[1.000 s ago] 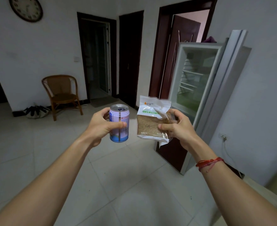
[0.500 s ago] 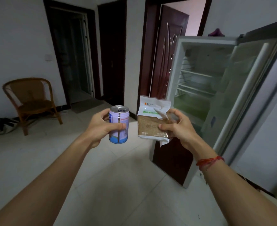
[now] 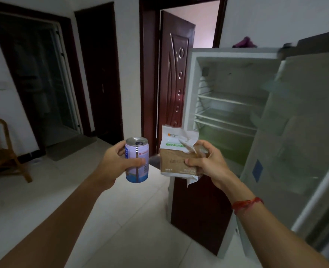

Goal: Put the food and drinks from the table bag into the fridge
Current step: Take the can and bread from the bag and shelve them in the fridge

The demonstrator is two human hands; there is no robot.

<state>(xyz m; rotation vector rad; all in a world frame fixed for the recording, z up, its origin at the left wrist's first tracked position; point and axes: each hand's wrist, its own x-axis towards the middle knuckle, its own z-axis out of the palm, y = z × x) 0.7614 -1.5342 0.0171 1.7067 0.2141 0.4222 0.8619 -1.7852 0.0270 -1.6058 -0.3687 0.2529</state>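
My left hand (image 3: pixel 115 163) grips a pale purple and blue drink can (image 3: pixel 137 160), held upright at chest height. My right hand (image 3: pixel 207 163) holds a sealed bag of brown bread (image 3: pixel 176 154) with a white printed top, just to the right of the can. Ahead on the right stands the fridge (image 3: pixel 229 97), its upper compartment showing bare wire shelves. Its door (image 3: pixel 299 132) hangs wide open at the far right. Both items are in front of the fridge's left edge, outside the compartment.
A dark red lower fridge door (image 3: pixel 198 213) is closed below the open compartment. Behind the fridge a carved brown room door (image 3: pixel 174 78) stands ajar. Dark doorways (image 3: pixel 34 78) line the left wall, with a wicker chair (image 3: pixel 1 149) at the far left on the pale tiled floor.
The view has swung right and come closer to the fridge, which now looms larger with its open interior facing me. Both hands keep the same grip and pose.
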